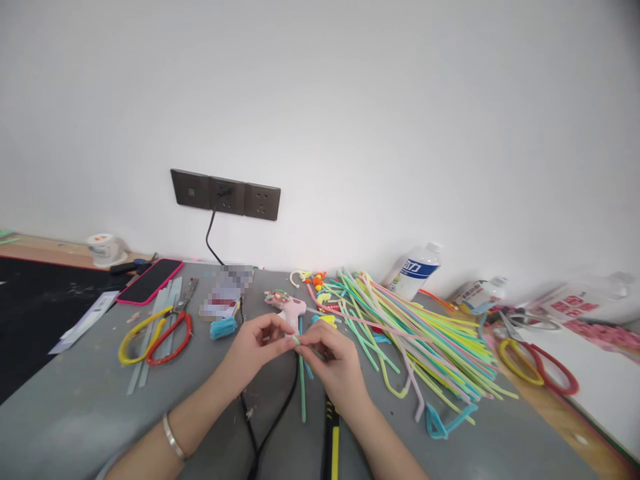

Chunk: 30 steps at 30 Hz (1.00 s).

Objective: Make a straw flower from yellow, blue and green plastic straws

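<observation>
My left hand (265, 340) and my right hand (330, 353) meet over the middle of the grey table, fingertips pinched together. Between them they hold a small pale green piece (297, 341), mostly covered by the fingers. Just behind the hands lies a pink glue gun (293, 307), its lower part hidden. A green pipe cleaner (303, 393) lies below the fingertips. To the right is a large pile of pastel pipe cleaners (425, 327). A bundle of short blue pieces (223, 327) sits left of my left hand.
Red-and-yellow scissors (167, 337) lie on translucent sticks at left, near a pink-edged phone (151, 281). A black-and-yellow tool (331, 440) and black cables lie in front. Bottles (413, 270) and other scissors (540, 367) are at right.
</observation>
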### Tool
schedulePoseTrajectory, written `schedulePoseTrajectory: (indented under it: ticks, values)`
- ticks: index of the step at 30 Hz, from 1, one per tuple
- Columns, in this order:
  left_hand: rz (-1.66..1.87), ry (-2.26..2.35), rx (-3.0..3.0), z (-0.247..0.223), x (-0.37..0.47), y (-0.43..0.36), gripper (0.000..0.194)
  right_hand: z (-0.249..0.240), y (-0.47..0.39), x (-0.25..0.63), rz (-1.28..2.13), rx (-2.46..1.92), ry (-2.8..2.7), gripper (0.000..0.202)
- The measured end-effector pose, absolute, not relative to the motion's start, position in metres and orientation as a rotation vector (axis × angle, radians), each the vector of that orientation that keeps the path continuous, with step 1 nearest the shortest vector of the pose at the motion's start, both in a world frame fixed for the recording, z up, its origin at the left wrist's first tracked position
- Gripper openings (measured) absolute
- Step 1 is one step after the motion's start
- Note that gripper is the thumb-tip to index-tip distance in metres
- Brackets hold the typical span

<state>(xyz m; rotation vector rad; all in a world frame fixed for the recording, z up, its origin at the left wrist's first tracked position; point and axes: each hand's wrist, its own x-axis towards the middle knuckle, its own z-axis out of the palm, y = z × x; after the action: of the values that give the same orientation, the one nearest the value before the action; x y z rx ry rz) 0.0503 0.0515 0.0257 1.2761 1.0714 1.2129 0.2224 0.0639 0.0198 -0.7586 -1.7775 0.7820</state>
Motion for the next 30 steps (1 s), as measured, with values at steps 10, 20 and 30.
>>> schedulePoseTrajectory:
  ticks: [10,20,30]
  values:
    - [1.335,0.948,1.457,0.021,0.05,0.047,0.022,0.025,0.065,0.222,1.316,-0.71,-1.549,0.026]
    - [1.383,0.921,1.558,0.023,0.052,0.043,0.021,0.027,0.066,0.224,1.562,-0.677,-1.478,0.03]
    - [1.344,0.742,1.565,0.031,0.053,0.039,0.016,0.023,0.064,0.225,1.78,-0.648,-1.423,0.036]
